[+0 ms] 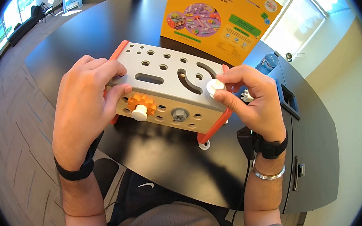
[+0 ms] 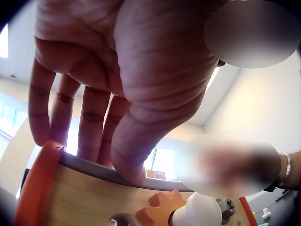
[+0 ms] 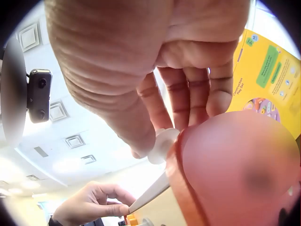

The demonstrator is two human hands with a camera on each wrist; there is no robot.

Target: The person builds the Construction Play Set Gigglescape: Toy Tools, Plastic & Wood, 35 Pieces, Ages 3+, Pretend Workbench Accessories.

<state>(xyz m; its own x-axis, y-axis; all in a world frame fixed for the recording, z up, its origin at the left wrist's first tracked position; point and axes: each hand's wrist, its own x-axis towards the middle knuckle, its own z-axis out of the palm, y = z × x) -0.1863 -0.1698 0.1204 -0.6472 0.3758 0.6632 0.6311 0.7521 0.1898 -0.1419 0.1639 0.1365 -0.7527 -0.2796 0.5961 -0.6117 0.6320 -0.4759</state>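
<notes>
From my seat, largest first: one dark table (image 1: 65, 45) spans the middle; one yellow box (image 1: 241, 15) stands upper right. Centre frame is the one toy bench (image 1: 154, 59), with two red end panels (image 1: 215, 127). By my judgement it is partly fitted: the front carries one orange gear (image 1: 147, 100), one white peg (image 1: 139, 113) through it and one grey bolt (image 1: 179, 115), while other holes are bare.

I see two hands. The left hand (image 1: 80, 105) grips the bench's left end, thumb at the front edge. The right hand (image 1: 260, 99), right of centre, pinches one white knob (image 1: 215, 88) at the top's right end; I can't tell whether it is seated.

One water bottle (image 1: 267, 63) is at right. Off the bench I count at least two white pieces: one toothed piece (image 1: 247, 95) beside the right hand, one round piece (image 1: 204, 145) lower centre.
</notes>
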